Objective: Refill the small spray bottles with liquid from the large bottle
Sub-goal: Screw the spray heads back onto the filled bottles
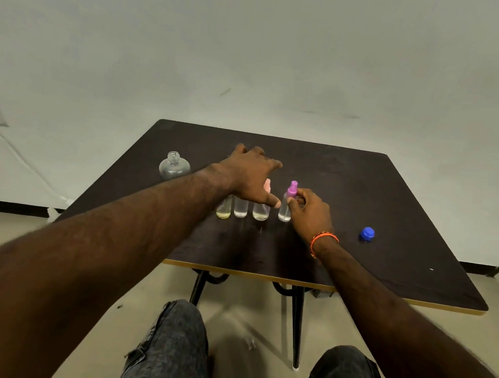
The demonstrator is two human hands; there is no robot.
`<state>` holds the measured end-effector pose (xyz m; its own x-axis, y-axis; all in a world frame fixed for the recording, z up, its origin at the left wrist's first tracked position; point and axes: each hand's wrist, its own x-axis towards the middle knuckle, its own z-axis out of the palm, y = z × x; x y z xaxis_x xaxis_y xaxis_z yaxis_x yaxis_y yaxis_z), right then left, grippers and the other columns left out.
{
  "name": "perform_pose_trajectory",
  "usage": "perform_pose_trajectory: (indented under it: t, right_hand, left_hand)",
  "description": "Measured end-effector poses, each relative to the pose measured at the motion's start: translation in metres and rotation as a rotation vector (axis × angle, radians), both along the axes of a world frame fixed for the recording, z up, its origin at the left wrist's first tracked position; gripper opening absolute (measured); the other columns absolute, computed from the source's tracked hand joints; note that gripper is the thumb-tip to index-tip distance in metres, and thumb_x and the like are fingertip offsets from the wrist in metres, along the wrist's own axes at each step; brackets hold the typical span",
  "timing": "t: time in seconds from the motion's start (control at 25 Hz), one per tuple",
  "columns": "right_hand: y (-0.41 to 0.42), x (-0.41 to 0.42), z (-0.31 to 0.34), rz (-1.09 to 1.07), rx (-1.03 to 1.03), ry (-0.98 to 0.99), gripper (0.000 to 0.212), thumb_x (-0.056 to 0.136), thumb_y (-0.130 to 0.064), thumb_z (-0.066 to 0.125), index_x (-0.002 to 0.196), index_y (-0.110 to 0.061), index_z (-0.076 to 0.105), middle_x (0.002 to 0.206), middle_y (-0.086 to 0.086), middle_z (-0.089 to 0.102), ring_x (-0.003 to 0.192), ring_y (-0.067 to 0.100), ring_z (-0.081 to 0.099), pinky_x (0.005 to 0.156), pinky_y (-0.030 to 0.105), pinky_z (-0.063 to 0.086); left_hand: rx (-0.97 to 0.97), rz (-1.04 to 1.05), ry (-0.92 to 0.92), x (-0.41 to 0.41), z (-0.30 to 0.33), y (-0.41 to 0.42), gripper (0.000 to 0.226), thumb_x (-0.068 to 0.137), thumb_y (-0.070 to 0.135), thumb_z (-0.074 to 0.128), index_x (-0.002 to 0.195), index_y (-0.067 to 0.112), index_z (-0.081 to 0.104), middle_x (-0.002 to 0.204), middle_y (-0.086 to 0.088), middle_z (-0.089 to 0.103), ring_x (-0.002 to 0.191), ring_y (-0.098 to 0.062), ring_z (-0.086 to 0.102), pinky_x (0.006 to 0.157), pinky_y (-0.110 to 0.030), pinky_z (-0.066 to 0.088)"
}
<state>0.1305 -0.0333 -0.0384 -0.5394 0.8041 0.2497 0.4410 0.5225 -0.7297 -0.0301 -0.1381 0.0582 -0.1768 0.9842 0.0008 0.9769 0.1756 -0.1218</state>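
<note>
Spray bottles, four small clear ones, stood upright in a short row near the middle of a dark counter (394, 204), seen from the head camera looking down over the person's knees. From the person's left, the first bottle (223, 212) held a little yellowish liquid, the second (240, 211) a little clear liquid, the third (260, 213) a pale yellowish layer under a pink spray top, mostly hidden. The fourth, the purple-topped bottle (286, 206), stood just beside them on the right.

The left hand (251, 176) reached over the row with its fingers spread apart, gripping nothing, its thumb tip near the third bottle. The right hand (309, 212) was closed around the purple-topped bottle's body, fingers wrapped at its far side.

The large bottle (174, 167), clear, round-shouldered and uncapped, stood well apart at the counter's left edge; it looked nearly empty. A blue cap (367, 233) lay alone toward the right.

Judging by their look, the small bottles were light, thin plastic: stiff enough to hold, but narrow and easy to tip, so a grasp low around the body seemed steadiest while the other hand twisted the spray top. The large bottle seemed best taken around its wide belly, since smooth plastic could slip when wet.
</note>
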Motion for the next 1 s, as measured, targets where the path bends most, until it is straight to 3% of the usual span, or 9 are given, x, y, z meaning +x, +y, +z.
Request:
perform_pose_trajectory:
  t: [0.2,0.28,0.4,0.52,0.6,0.72,0.84,1.0]
  right_hand:
    - [-0.006,-0.007,0.001,0.002,-0.023,0.026,0.043,0.096,-0.034,0.061,0.132,-0.012,0.057,0.119,0.005,0.068,0.103,0.020,0.066,0.092,0.038,0.054]
    - [0.002,0.013,0.009,-0.035,0.083,-0.037,0.043,0.093,-0.029,0.062,0.132,-0.013,0.057,0.120,0.004,0.066,0.107,0.023,0.063,0.094,0.042,0.053]
    - [0.033,0.062,0.019,-0.210,0.378,-0.477,0.034,0.088,-0.028,0.061,0.121,-0.020,0.065,0.122,0.008,0.066,0.117,0.033,0.054,0.095,0.046,0.046]
    - [0.059,0.104,0.016,-0.275,0.271,-0.813,0.038,0.090,-0.035,0.063,0.124,-0.017,0.062,0.127,0.014,0.062,0.122,0.038,0.052,0.100,0.050,0.044]
    - [0.063,0.118,0.006,-0.232,0.176,-0.789,0.036,0.090,-0.028,0.065,0.124,-0.015,0.063,0.123,0.015,0.065,0.114,0.035,0.058,0.097,0.046,0.049]
    - [0.056,0.127,-0.006,-0.178,0.196,-0.642,0.036,0.090,-0.017,0.064,0.126,-0.013,0.063,0.121,0.015,0.067,0.109,0.033,0.061,0.097,0.045,0.052]
    - [0.049,0.131,-0.008,-0.178,0.184,-0.540,0.036,0.092,-0.023,0.065,0.127,-0.014,0.060,0.120,0.013,0.067,0.108,0.031,0.062,0.099,0.044,0.050]
    - [0.044,0.138,-0.007,-0.154,0.194,-0.603,0.034,0.094,-0.031,0.065,0.124,-0.018,0.062,0.117,0.009,0.068,0.105,0.027,0.062,0.097,0.041,0.051]
  left_hand:
    - [0.013,-0.031,0.030,-0.004,-0.004,-0.008,0.094,0.085,0.069,0.058,0.161,0.022,0.026,0.156,-0.010,0.045,0.150,-0.028,0.029,0.118,-0.057,0.021]
    - [0.049,-0.046,0.032,-0.005,-0.003,-0.009,0.091,0.086,0.062,0.058,0.161,0.022,0.026,0.155,-0.011,0.047,0.149,-0.028,0.031,0.118,-0.057,0.021]
    - [0.080,-0.035,0.002,-0.006,-0.002,-0.010,0.087,0.088,0.058,0.059,0.160,0.021,0.028,0.154,-0.012,0.047,0.149,-0.028,0.031,0.118,-0.056,0.021]
    - [0.102,-0.044,0.002,-0.002,-0.009,-0.010,0.090,0.086,0.060,0.059,0.160,0.021,0.027,0.157,-0.010,0.045,0.149,-0.028,0.031,0.118,-0.054,0.021]
    - [0.141,-0.077,0.004,0.006,-0.017,-0.008,0.095,0.086,0.064,0.060,0.162,0.021,0.024,0.163,-0.008,0.036,0.152,-0.027,0.027,0.118,-0.053,0.021]
    - [0.204,-0.142,0.009,0.026,-0.033,-0.004,0.099,0.088,0.076,0.052,0.164,0.023,0.017,0.172,-0.004,0.016,0.158,-0.025,0.014,0.120,-0.052,0.018]
    - [0.179,-0.209,-0.001,0.051,-0.054,0.002,0.099,0.088,0.082,0.044,0.165,0.027,0.015,0.173,-0.004,0.011,0.159,-0.026,0.009,0.123,-0.054,0.016]
    - [0.095,-0.301,0.019,0.075,-0.071,0.012,0.099,0.088,0.083,0.042,0.165,0.032,0.007,0.173,-0.006,0.004,0.160,-0.026,0.000,0.126,-0.056,0.006]
